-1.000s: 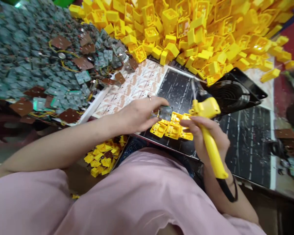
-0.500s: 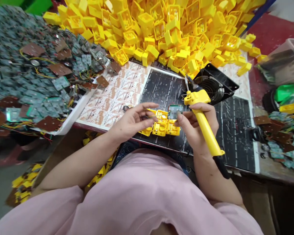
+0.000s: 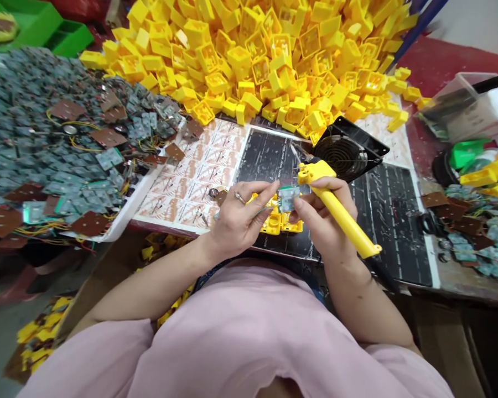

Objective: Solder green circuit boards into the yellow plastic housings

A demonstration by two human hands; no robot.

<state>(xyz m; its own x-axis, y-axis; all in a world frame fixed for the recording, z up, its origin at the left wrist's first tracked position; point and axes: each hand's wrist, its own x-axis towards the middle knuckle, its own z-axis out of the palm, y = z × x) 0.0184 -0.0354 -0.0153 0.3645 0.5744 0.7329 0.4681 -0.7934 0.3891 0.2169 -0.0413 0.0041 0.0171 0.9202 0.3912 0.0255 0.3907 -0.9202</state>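
In my right hand (image 3: 332, 215), a yellow-handled soldering iron (image 3: 348, 221) lies across the palm, its metal tip pointing up and left. The thumb and fingers of that hand also grip a small circuit board (image 3: 288, 198). My left hand (image 3: 243, 215) is close beside the board's left edge, fingers drawn together in a pinch; what is between them is too small to make out. A thin reddish wire shows by the board's top edge. Beneath both hands, several open yellow plastic housings (image 3: 274, 224) sit on the black mat, partly covered by my fingers.
Yellow housings (image 3: 249, 58) are heaped at the back. Circuit boards with wires (image 3: 66, 149) pile up at the left, and more boards (image 3: 481, 237) lie at the right. A black fan (image 3: 342, 152) stands just behind the soldering iron. A clear plastic box (image 3: 460, 105) is farther right.
My left hand has moved right to the board, and its fingers have closed from a looser spread. The board, soldering iron and right hand have shifted slightly left and down in view.
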